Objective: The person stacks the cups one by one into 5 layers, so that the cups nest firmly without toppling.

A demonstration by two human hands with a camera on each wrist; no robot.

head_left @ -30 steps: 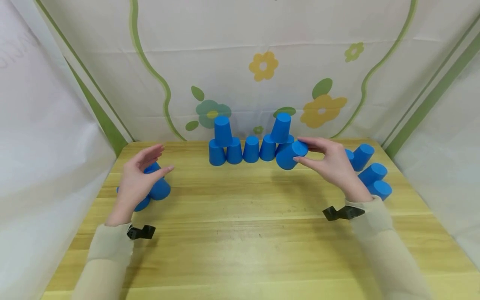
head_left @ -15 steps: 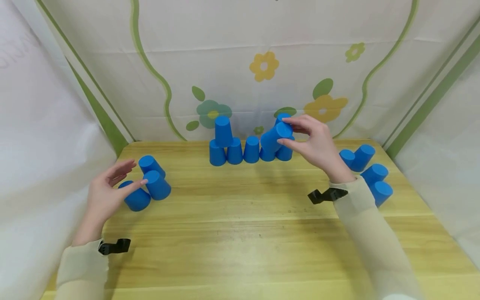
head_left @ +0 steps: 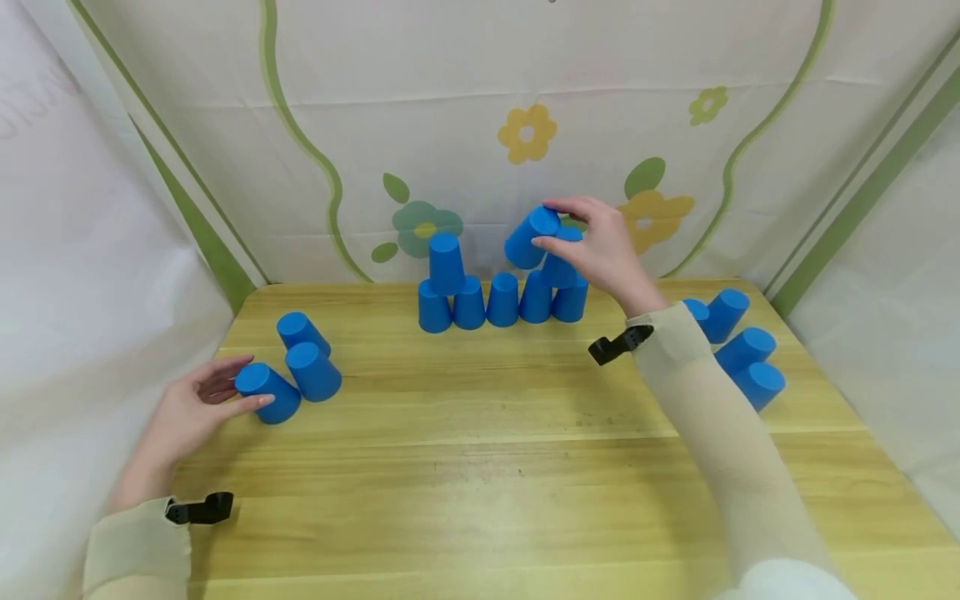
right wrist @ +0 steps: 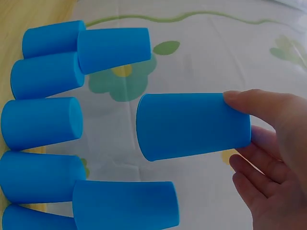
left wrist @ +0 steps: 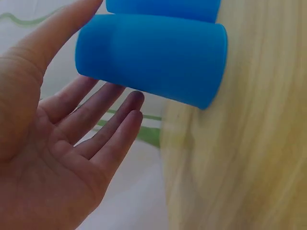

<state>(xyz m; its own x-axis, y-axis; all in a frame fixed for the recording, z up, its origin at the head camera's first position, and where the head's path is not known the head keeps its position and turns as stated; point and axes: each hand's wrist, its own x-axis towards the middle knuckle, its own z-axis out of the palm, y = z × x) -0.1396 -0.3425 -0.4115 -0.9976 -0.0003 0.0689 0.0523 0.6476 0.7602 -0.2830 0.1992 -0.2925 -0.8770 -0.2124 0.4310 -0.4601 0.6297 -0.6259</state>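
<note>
Raised higher and farther leftward than half a second ago, the pinched cup [head_left: 527,242] hangs tilted above the row of five upright cups [head_left: 503,302], apart from the upper left cup [head_left: 447,265] and the upper right cup [head_left: 561,260], each of which rests across two cups of the row. Right hand [head_left: 596,242]: thumb and fingers close on the pinched cup near its narrow end, with the remaining fingers loosely spread in the right wrist view. Left hand [head_left: 191,412], lower than before: partly open, with thumb and extended fingers about the near cup [head_left: 270,393]; whether it bears any of that cup's weight cannot be told. Two more cups [head_left: 313,372] stand just beside the near cup on the wooden table [head_left: 480,500]. Four cups [head_left: 761,383] stand at the table's right side, partly behind the right sleeve [head_left: 720,433].
</note>
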